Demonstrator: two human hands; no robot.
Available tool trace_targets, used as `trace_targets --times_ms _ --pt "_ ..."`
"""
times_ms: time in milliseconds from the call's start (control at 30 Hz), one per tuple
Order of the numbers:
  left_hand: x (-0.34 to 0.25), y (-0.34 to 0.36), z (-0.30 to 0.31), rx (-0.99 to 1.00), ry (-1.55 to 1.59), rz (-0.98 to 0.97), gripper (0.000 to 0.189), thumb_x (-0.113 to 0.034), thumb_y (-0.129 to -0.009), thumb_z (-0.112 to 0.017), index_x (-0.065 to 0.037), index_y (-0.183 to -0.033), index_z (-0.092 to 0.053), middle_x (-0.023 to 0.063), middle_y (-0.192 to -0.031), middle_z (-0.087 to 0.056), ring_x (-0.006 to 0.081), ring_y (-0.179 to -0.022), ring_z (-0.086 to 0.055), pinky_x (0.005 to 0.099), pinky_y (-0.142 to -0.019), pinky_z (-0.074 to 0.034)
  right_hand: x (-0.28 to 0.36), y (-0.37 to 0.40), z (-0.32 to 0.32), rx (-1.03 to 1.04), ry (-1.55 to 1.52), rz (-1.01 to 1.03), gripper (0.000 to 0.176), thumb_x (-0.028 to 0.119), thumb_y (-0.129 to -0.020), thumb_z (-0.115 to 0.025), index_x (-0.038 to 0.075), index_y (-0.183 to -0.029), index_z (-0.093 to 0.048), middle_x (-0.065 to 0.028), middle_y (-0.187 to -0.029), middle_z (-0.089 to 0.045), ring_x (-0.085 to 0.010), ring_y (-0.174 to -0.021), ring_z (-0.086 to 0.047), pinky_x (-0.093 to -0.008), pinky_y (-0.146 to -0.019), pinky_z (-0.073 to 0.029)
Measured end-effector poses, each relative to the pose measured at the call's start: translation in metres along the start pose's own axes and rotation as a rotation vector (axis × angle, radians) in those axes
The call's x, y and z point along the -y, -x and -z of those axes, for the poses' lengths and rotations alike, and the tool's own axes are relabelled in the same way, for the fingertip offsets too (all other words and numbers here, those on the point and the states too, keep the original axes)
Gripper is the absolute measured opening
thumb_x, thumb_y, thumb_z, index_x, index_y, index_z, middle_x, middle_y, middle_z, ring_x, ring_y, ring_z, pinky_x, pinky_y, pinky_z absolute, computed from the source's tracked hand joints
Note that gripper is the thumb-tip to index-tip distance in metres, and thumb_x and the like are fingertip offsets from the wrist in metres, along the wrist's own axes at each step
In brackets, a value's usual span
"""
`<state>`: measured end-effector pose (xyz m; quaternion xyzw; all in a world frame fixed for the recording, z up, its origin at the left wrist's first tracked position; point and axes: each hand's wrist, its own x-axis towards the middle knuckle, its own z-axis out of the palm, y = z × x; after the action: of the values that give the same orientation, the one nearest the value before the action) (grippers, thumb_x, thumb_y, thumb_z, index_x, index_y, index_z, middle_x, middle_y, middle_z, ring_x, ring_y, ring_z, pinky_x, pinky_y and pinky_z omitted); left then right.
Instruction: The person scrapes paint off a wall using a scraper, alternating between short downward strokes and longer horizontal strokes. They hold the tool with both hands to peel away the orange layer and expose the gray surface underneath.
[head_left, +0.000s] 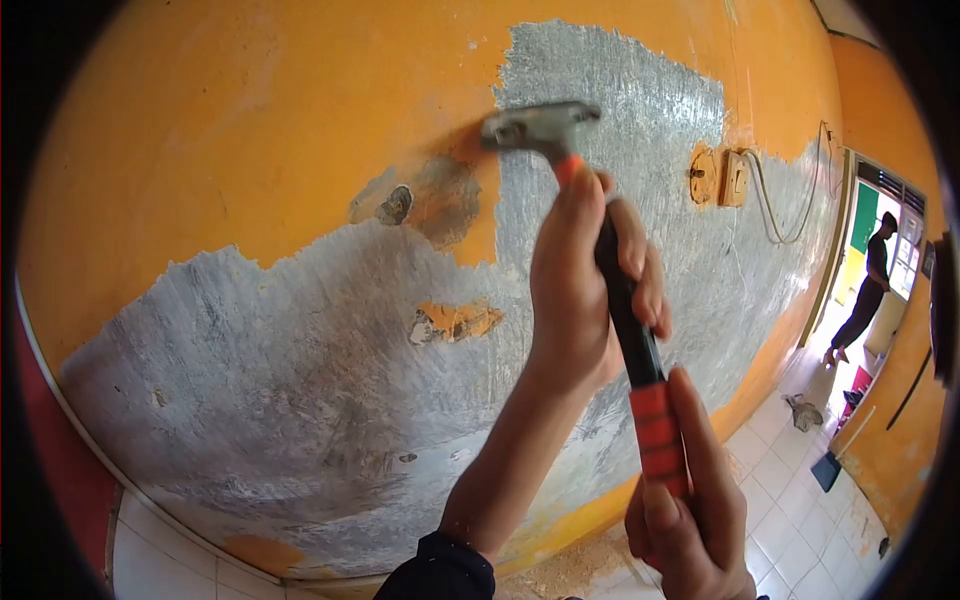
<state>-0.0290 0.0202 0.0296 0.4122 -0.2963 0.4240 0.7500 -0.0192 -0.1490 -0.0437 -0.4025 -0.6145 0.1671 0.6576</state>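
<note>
Where the scraper [636, 345] slants across the view, its long axis runs from lower right to upper left, and its metal head [545, 125] lies up and slightly left of the fingers, at the border between orange paint [280, 120] and bared grey surface [300, 360]. Contact between edge and wall: cannot be told, the head being blurred.

Hands, two, both on the one handle. Left hand [590, 280]: nearer the head, fingers curled closed round the upper handle, thumb laid along it towards the neck. Right hand [700, 520]: lower, closed about the red-and-black grip, one finger extended along its side. Black handle shows between the two.

Scraper: one, held in front of the wall, head uppermost.

Dark sleeve [440, 572]: one, at the left forearm.

Wall fittings: one switch [735, 178]; one round recess [704, 175] just left of it, ringed in orange; one pale cable [786, 241], hanging in a loop to the right.

Wall marks: one dark hole [397, 205] within a grey patch, left of the head; one orange remnant [455, 322] below, surrounded by grey.

Background, right: one person [868, 280] by the doorway; one crumpled grey item [803, 412] and one blue-ended implement [826, 471] on pale floor tiles [785, 505].
</note>
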Motion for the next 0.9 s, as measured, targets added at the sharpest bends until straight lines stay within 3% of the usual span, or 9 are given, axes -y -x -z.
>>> trace_targets --times_ms 500,533,833,900 --pt "-0.003 -0.005 -0.001 -0.032 -0.047 0.019 0.025 -0.037 -0.099 -0.042 -0.015 -0.1 -0.053 -0.0035 -0.06 -0.041 0.0078 -0.038 -0.041 0.0262 -0.032 -0.042 0.009 -0.011 0.001 0.058 -0.043 0.004 0.059 0.01 -0.097 -0.04 0.002 -0.148 -0.013 -0.013 -0.149 -0.031 -0.0038 -0.063 -0.037 -0.0181 -0.056 -0.035" --pt "-0.003 -0.01 0.0 -0.015 -0.043 0.016 0.025 -0.037 -0.099 -0.042 -0.015 -0.099 -0.053 -0.0034 -0.06 -0.041 0.008 -0.038 -0.041 0.0263 -0.032 -0.042 0.008 -0.006 -0.01 -0.165 -0.013 -0.199 0.077 0.029 -0.09 -0.052 -0.003 -0.147 -0.011 -0.0012 -0.059 -0.047 -0.0046 -0.047 -0.039 -0.0198 -0.045 -0.03" --pt "-0.005 -0.015 -0.004 0.004 -0.047 0.024 0.026 -0.039 -0.099 -0.042 -0.015 -0.097 -0.051 -0.0046 -0.06 -0.04 0.0075 -0.039 -0.042 0.0252 -0.033 -0.042 0.015 -0.013 -0.004 -0.104 -0.023 -0.213 0.074 0.026 -0.091 -0.05 -0.002 -0.147 -0.01 -0.0049 -0.075 -0.056 -0.0043 -0.048 -0.04 -0.0194 -0.046 -0.033" --pt "-0.007 -0.027 -0.008 -0.02 -0.024 0.018 0.025 -0.039 -0.099 -0.043 -0.015 -0.097 -0.051 -0.0048 -0.06 -0.041 0.0072 -0.039 -0.042 0.0251 -0.033 -0.042 0.018 -0.025 -0.008 -0.164 -0.029 -0.11 0.075 0.027 -0.091 -0.051 -0.002 -0.147 -0.01 -0.0056 -0.077 -0.056 -0.0044 -0.048 -0.041 -0.0195 -0.046 -0.033"
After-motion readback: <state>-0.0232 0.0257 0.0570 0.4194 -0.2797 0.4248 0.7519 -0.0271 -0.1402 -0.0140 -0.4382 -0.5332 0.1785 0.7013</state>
